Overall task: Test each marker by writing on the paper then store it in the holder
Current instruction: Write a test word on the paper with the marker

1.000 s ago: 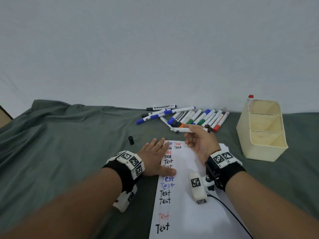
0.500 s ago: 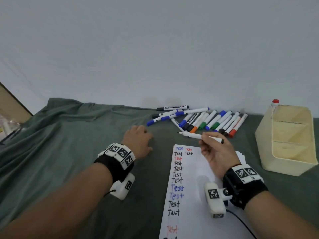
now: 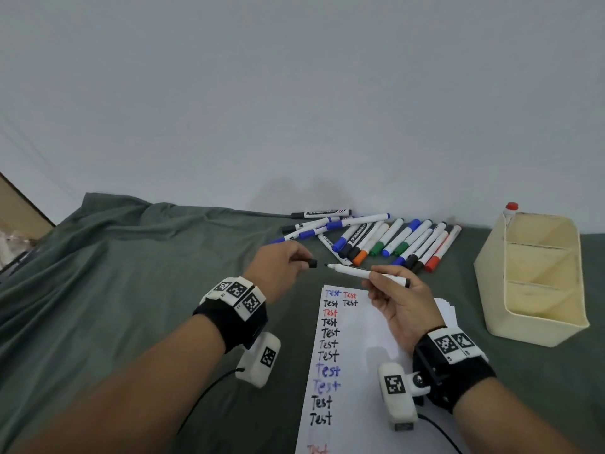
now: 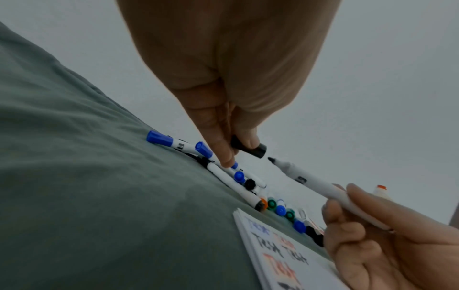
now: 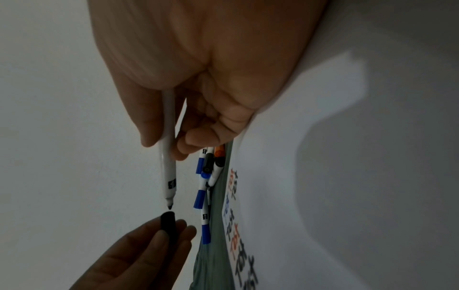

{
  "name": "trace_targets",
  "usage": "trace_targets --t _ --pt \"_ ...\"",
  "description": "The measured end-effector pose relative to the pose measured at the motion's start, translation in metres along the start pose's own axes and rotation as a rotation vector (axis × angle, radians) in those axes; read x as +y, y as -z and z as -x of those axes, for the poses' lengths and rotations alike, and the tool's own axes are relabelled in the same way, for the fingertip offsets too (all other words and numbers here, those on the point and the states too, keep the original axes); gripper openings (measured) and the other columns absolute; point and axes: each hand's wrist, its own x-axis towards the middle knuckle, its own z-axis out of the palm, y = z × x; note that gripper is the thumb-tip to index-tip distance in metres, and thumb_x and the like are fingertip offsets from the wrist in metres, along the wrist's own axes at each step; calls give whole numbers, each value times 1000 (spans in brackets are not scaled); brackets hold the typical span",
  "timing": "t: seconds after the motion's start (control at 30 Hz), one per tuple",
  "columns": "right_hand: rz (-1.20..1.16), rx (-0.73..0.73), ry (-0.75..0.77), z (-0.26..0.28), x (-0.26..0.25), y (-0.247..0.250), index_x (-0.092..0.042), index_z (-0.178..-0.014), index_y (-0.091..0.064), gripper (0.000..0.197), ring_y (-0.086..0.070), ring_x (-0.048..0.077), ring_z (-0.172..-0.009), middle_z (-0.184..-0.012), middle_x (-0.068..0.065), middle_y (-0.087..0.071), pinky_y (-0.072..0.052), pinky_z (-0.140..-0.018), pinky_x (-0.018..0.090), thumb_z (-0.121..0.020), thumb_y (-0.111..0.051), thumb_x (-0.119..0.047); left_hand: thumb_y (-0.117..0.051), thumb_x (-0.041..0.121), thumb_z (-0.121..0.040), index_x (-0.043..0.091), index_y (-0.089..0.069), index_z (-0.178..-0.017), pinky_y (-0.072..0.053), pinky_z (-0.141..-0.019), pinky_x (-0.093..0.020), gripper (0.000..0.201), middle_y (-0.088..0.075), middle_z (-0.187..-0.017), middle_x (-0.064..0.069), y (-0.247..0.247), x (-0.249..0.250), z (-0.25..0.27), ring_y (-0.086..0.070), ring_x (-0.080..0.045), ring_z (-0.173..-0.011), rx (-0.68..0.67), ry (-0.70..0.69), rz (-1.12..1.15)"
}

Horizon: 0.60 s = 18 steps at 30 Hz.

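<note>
The left hand (image 3: pixel 278 262) pinches a black cap (image 4: pixel 249 148) between thumb and fingers (image 4: pixel 221 145), its open end just short of the bare black tip of the uncapped marker (image 3: pixel 368 273), not touching it; the right hand (image 3: pixel 397 304) grips that marker's white barrel, fingers (image 5: pixel 196 141) curled round it. Below lies the paper (image 3: pixel 357 342) with rows of "Test"; capped markers (image 3: pixel 386 239) lie beyond on the green-clothed desk (image 3: pixel 131 273); the cream holder (image 3: pixel 491 290) stands right, well apart.

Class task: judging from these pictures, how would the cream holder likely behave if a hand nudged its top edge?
The cream holder looks light: thin walls, open compartments, only one red-capped marker inside. Being tall and standing on the soft green cloth, it would probably tip or slide rather than stay put.
</note>
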Motion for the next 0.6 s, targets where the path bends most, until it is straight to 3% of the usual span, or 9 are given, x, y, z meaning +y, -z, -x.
trace_targets --t 0.17,0.3,0.43,0.53,0.6 --pt "24 -17 5 0 0 1 -10 -86 -79 18 -65 23 -65 -85 28 -72 -56 -62 27 -69 -82 -9 -69 19 -88 43 -65 -81 -41 -68 -6 25 -68 -83 19 -11 14 5 -61 7 -80 -59 -44 -8" --pt "51 -27 20 0 1 1 -9 -86 -79 19 -65 24 -64 -86 29 -72 -55 -61 27 -68 -83 -10 -67 18 -90 35 -69 -90 -41 -69 -11 17 -66 -87 14 -17 22 9 -60 0 -82 -78 -67 -34" --pt "27 -17 28 -1 2 2 -10 -85 -79 17 -65 24 -64 -84 28 -71 -55 -60 27 -69 -83 -9 -63 13 -91 23 -70 -94 -41 -63 -11 13 -68 -81 6 -19 25 9 -58 -5 -72 -80 -57 28" --pt "7 -10 21 -4 3 3 -9 -86 -77 16 -66 25 -65 -84 28 -71 -55 -59 27 -71 -82 -8 -61 11 -92 22 -69 -92 -45 -62 -16 14 -66 -77 4 -19 28 5 -57 -8 -67 -86 -53 47" --pt "4 -15 18 -5 3 3 -8 -88 -76 18 -66 25 -65 -85 28 -71 -54 -58 28 -71 -82 -9 -61 9 -91 26 -67 -86 -43 -58 -13 19 -64 -73 5 -18 29 1 -54 -5 -62 -91 -73 60"
